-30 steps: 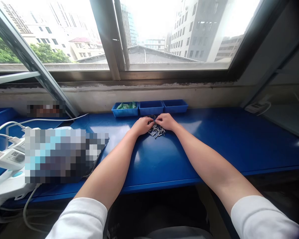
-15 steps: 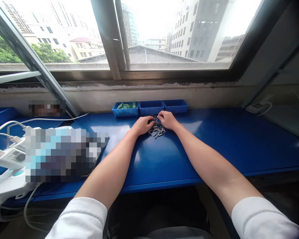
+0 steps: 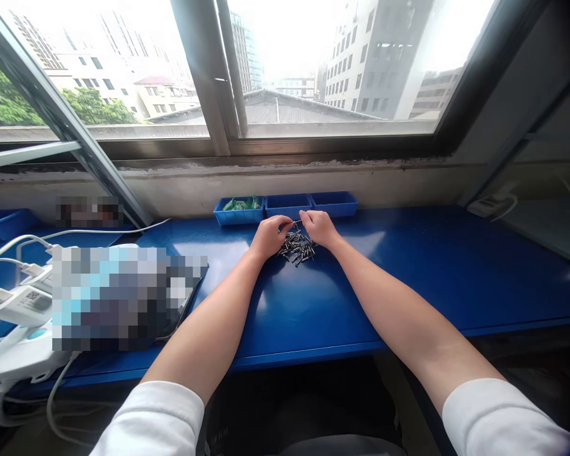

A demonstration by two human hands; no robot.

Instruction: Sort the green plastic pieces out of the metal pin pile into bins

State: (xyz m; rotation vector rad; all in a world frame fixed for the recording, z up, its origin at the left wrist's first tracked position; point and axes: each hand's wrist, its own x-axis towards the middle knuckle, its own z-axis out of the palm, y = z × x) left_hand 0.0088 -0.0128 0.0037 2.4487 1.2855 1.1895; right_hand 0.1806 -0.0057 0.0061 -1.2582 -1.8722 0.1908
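Observation:
A small heap of dark metal screws [image 3: 296, 248] lies on the blue tabletop [image 3: 308, 310]. Just above its far side, my left hand [image 3: 270, 235] pinches one end of a screw [image 3: 297, 221] between thumb and forefinger. My right hand [image 3: 319, 228] is closed on the other end of that same screw, its fingers curled. The screw lies roughly level between the two hands, and its ends are hidden by the fingertips. Whether a nut sits on it is too small to tell.
Behind my hands three blue bins stand in a row: the left bin [image 3: 240, 216] contains green-and-white bits, beside a middle bin [image 3: 285, 210] and a right bin [image 3: 335, 209]. White chargers [image 3: 21, 304] on a power strip [image 3: 14, 351], cables and a blurred-out item crowd the left.
Both hands have lifted slightly off the heap and closed in. A screw now spans between my fingertips, where before the fingers were among the pile.

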